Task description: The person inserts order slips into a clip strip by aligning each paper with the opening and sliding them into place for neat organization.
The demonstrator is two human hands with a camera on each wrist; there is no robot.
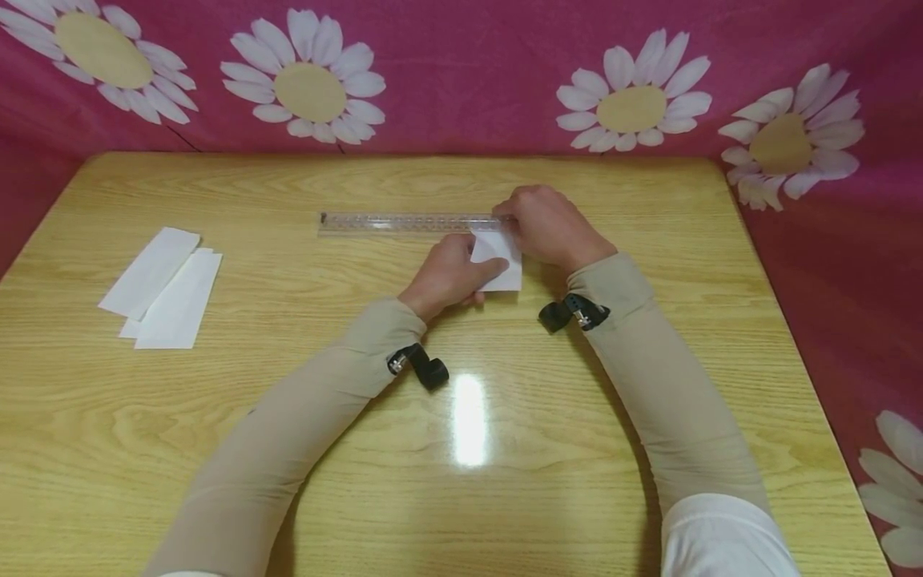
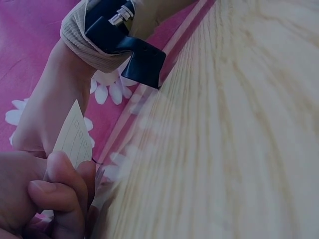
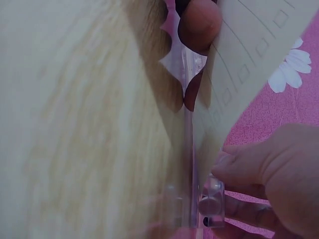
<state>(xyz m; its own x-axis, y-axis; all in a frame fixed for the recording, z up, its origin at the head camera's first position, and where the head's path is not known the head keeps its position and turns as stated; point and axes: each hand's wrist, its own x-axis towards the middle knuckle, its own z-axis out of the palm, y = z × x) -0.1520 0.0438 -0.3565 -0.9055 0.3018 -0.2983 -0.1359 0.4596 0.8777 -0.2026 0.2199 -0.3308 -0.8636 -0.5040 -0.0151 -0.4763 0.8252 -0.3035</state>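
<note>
A small white paper slip point(image 1: 497, 260) is held by my left hand point(image 1: 450, 268), thumb lying on top and fingers beneath. Its underside, seen in the left wrist view, has printed lines and small squares on the paper point(image 2: 75, 137). A clear plastic ruler point(image 1: 404, 223) lies lengthwise across the table beyond the slip. My right hand point(image 1: 551, 224) grips the ruler's right end, and the right wrist view shows its fingers point(image 3: 244, 167) around that end. The slip's far edge meets the ruler near these fingers. Part of the ruler's right end is hidden by the hand.
Several white paper strips point(image 1: 169, 292) lie overlapping at the left of the wooden table point(image 1: 346, 497). A pink cloth with daisies point(image 1: 469, 72) hangs behind the table's far edge and along its right side. Black camera mounts point(image 1: 429, 373) stick out from both sleeved wrists.
</note>
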